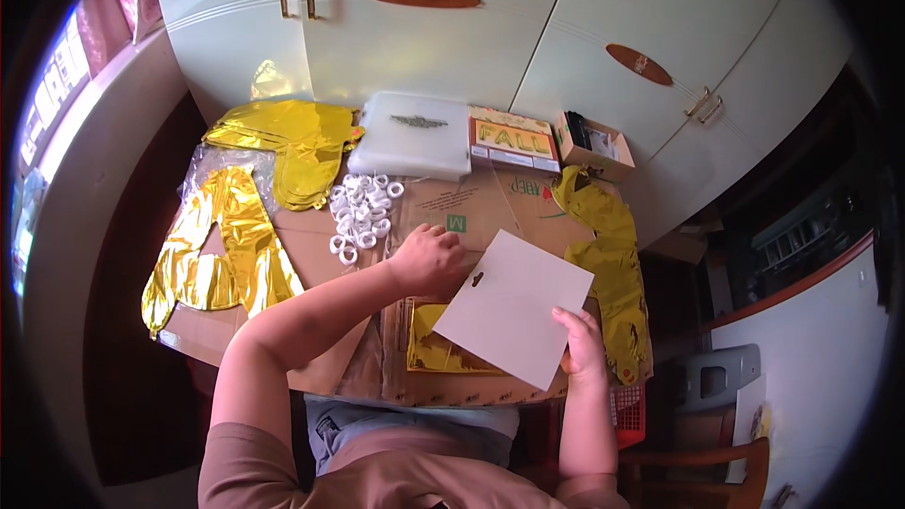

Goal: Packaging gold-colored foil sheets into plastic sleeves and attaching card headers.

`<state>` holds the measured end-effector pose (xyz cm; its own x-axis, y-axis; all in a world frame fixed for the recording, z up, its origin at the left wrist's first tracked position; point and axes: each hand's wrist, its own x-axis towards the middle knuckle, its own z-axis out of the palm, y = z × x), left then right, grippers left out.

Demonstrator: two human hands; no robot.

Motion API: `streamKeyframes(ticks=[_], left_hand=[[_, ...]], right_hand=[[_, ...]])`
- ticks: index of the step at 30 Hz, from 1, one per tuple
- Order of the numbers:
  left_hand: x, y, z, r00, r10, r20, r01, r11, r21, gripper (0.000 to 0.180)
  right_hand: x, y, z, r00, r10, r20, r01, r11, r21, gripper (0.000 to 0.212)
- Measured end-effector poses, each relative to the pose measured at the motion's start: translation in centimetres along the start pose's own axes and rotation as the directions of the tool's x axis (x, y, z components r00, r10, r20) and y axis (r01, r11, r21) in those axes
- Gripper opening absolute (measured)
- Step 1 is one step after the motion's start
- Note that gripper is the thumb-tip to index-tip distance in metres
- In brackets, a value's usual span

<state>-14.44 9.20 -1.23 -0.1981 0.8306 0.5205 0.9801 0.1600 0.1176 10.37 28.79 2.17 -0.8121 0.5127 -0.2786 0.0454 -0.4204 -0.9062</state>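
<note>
My right hand point(583, 341) grips a white square card point(517, 311) by its lower right edge, thumb on top. The card is tilted and has a small dark hanging slot near its left corner. Beside the card's upper left edge, my left hand point(429, 259) is closed with its fingers curled; whatever they hold, if anything, is hidden. Partly covered by the card, a folded gold foil piece point(436, 351) lies on the cardboard-covered table point(330, 358). Several white ribbon rolls point(363, 210) are heaped beyond my left forearm.
Flat gold foil balloons lie at left point(236, 245), far left point(311, 146) and along the right edge point(613, 269). At the back stand a stack of clear plastic bags point(410, 137), a printed box point(514, 141) and a small open carton point(603, 146), before white cabinets point(424, 47).
</note>
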Motion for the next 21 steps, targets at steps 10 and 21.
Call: streamKeyframes(ticks=[10,21], left_hand=[[0.4,-2.8,0.3,0.986,0.072,0.151,-0.089,0.99,0.107,0.014],[0.5,-2.6,0.8,0.982,-0.178,0.062,0.185,0.974,-0.134,0.012]], right_hand=[[1.1,0.5,-1.8,0.977,0.211,0.041,-0.207,0.975,-0.077,0.027],[2.2,2.1,1.0,0.989,0.128,0.076,-0.129,0.992,0.006,0.026]])
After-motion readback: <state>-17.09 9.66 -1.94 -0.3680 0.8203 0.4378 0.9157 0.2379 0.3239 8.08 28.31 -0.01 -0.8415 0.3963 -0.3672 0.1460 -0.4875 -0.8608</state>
